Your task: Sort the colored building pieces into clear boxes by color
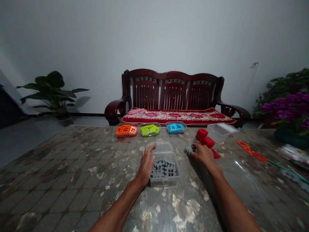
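Note:
My left hand (pixel 146 164) lies along the left side of a clear plastic box (pixel 165 183), its fingers stretched out and apart against the rim. Inside the box are grey interlocking building pieces (pixel 164 169), some with a window-like grid. Right of the box, my right hand (pixel 202 156) has its fingers closed on a grey building piece (pixel 187 149), low at the tabletop. Its fingers hide part of that piece. Just beyond this hand, red assembled blocks (pixel 205 138) stand in a row, the nearest one partly covered by the hand.
Boxes of orange (pixel 126 130), lime-green (pixel 150 130) and blue pieces (pixel 175 128) line the table's far edge. An open clear box (pixel 219 133) stands at the back right. A transparent lid (pixel 241 177), orange linked pieces (pixel 251 151) and purple flowers (pixel 287 104) are at right.

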`<action>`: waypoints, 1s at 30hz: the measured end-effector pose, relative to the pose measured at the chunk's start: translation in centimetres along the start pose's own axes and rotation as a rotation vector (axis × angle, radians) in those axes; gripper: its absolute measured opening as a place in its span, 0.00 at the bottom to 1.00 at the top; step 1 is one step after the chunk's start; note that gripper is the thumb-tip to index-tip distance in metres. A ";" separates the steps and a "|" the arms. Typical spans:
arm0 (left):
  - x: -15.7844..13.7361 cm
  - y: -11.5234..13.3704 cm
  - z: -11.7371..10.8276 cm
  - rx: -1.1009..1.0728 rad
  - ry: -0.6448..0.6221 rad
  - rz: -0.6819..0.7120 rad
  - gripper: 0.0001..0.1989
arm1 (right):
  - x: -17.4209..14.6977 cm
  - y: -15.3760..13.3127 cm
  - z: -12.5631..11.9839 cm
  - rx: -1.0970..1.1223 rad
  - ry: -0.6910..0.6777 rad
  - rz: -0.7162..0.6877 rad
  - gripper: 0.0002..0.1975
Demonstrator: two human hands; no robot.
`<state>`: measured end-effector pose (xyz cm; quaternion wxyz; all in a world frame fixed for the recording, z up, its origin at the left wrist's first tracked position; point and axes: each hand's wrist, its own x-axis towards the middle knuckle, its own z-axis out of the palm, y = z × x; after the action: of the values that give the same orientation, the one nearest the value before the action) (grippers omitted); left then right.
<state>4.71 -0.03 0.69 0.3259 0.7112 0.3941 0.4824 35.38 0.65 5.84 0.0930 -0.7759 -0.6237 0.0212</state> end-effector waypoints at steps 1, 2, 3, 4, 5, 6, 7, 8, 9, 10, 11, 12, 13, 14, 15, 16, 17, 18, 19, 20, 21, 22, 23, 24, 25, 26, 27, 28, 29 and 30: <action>0.0 0.0 0.0 0.002 0.002 0.002 0.25 | 0.0 0.1 -0.1 0.005 0.011 0.001 0.21; 0.0 0.0 0.0 0.002 0.002 0.004 0.25 | 0.1 0.1 -0.2 0.026 0.027 0.002 0.21; 0.0 0.0 0.0 0.003 0.002 0.006 0.25 | 0.1 0.1 -0.3 0.070 0.042 -0.002 0.21; 0.0 -0.1 0.0 0.003 0.000 0.008 0.25 | 0.2 -0.1 -0.5 0.145 0.049 -0.016 0.20; 0.0 -0.1 0.0 0.004 0.000 0.009 0.25 | 0.1 -0.3 -0.7 0.248 0.043 -0.044 0.19; 0.0 -0.1 0.0 0.005 0.001 0.009 0.25 | 0.1 -0.6 -1.0 0.369 0.024 -0.087 0.19; 0.0 -0.1 0.0 0.006 0.002 0.008 0.25 | -0.1 -1.1 -1.4 0.492 -0.002 -0.146 0.19; 0.0 -0.1 0.0 0.007 0.004 0.006 0.25 | -0.4 -1.7 -1.8 0.602 -0.032 -0.211 0.19; 0.0 0.0 0.1 0.008 0.007 0.003 0.25 | -0.8 -2.4 -2.3 0.685 -0.061 -0.280 0.19; 0.0 0.0 0.1 0.006 0.011 -0.001 0.25 | -1.3 -3.2 -2.7 0.733 -0.086 -0.345 0.20; 0.0 0.0 0.1 0.000 0.013 -0.006 0.25 | -1.9 -3.9 -3.2 0.748 -0.106 -0.406 0.20; 0.0 0.0 0.1 -0.008 0.014 -0.010 0.25 | -2.5 -4.7 -3.6 0.738 -0.123 -0.460 0.19; 0.0 0.0 0.1 -0.019 0.017 -0.014 0.26 | -3.1 -5.4 -3.9 0.715 -0.132 -0.504 0.18; -0.1 0.1 0.1 -0.032 0.019 -0.017 0.26 | -3.6 -6.1 -4.1 0.687 -0.139 -0.542 0.18; -0.1 0.1 0.2 -0.045 0.021 -0.019 0.26 | -4.1 -6.7 -4.2 0.661 -0.143 -0.575 0.18; -0.1 0.1 0.2 -0.055 0.023 -0.023 0.26 | -4.5 -7.2 -4.1 0.641 -0.144 -0.603 0.18; -0.2 0.1 0.2 -0.063 0.025 -0.027 0.26 | -4.8 -7.8 -3.9 0.628 -0.144 -0.629 0.18; -0.2 0.1 0.2 -0.068 0.027 -0.029 0.26 | -5.0 -8.2 -3.6 0.622 -0.143 -0.656 0.17; -0.2 0.1 0.2 -0.070 0.030 -0.029 0.26 | -5.2 -8.7 -3.2 0.621 -0.137 -0.682 0.16; -0.2 0.1 0.2 -0.069 0.033 -0.025 0.26 | -5.3 -9.1 -2.7 0.622 -0.128 -0.704 0.15; -0.2 0.1 0.3 -0.068 0.036 -0.019 0.26 | -5.5 -9.5 -2.3 0.626 -0.114 -0.721 0.14; -0.2 0.0 0.3 -0.066 0.039 -0.012 0.27 | -5.5 -9.8 -1.9 0.629 -0.098 -0.729 0.13; -0.2 0.0 0.3 -0.065 0.041 -0.006 0.27 | -5.5 -9.9 -1.5 0.630 -0.082 -0.730 0.12; -0.2 0.0 0.3 -0.064 0.041 -0.004 0.27 | -5.4 -10.0 -1.3 0.633 -0.065 -0.726 0.11; -0.2 0.1 0.3 -0.064 0.040 -0.007 0.27 | -5.3 -9.9 -1.1 0.638 -0.045 -0.719 0.10; -0.2 0.1 0.2 -0.062 0.037 -0.010 0.28 | -5.0 -9.6 -1.0 0.642 -0.019 -0.707 0.10; -0.2 0.1 0.2 -0.060 0.034 -0.014 0.28 | -4.7 -9.2 -1.0 0.643 0.014 -0.684 0.09; -0.2 0.2 0.2 -0.057 0.032 -0.018 0.28 | -4.2 -8.6 -1.0 0.632 0.052 -0.645 0.09; -0.2 0.2 0.2 -0.053 0.029 -0.021 0.28 | -3.7 -8.0 -1.1 0.601 0.091 -0.590 0.09; -0.2 0.3 0.1 -0.049 0.027 -0.021 0.28 | -3.2 -7.2 -1.1 0.550 0.123 -0.518 0.10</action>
<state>4.87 -0.32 0.80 0.3430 0.6922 0.3939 0.4981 27.92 -1.09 7.88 0.3374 -0.5382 -0.7634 0.1170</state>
